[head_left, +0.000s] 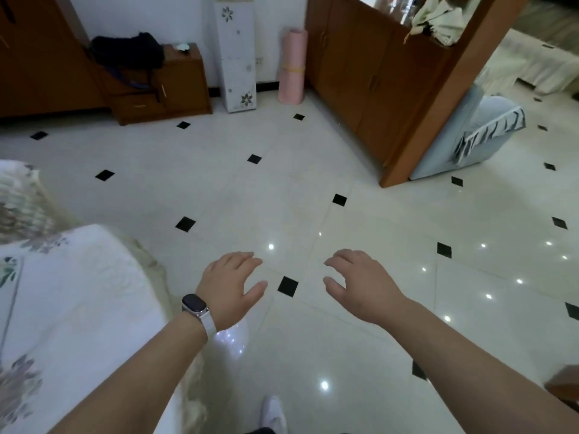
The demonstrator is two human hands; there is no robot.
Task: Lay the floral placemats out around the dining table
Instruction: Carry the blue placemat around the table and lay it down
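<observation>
The worktop (78, 292) fills the 8 o'clock part of the view, covered in a white cloth with faded floral prints. A rectangular outlined piece with a green leaf print lies at its far left edge (9, 277); it may be one of the floral placemats, but too little of it shows to be sure. No placemat is in either hand.

The left hand (230, 285) hovers palm down just off the worktop's rounded edge, at about 6 o'clock from the middle of the view, its fingers (247, 260) spread and loosely curled, grasping nothing. A dark-faced watch on a white band (197, 310) sits on that wrist. The right hand (363, 285) is held level with it, at about 5 o'clock, also palm down, fingers released and empty. The two hands are near each other but apart, with a black floor diamond (287, 286) showing between them.

Below them is a glossy white tiled floor (282, 189) dotted with light reflections. A white shoe (274, 415) shows at 6 o'clock. At 11 o'clock stands a low wooden cabinet (175, 86) with a dark bag (128, 50) on top. At 12 o'clock are a tall white unit with flower decals (236, 57) and a rolled pink mat (293, 67) leaning at the wall. A wooden partition (391, 83) runs toward 1 o'clock, with a pale blue seat (482, 126) behind it.
</observation>
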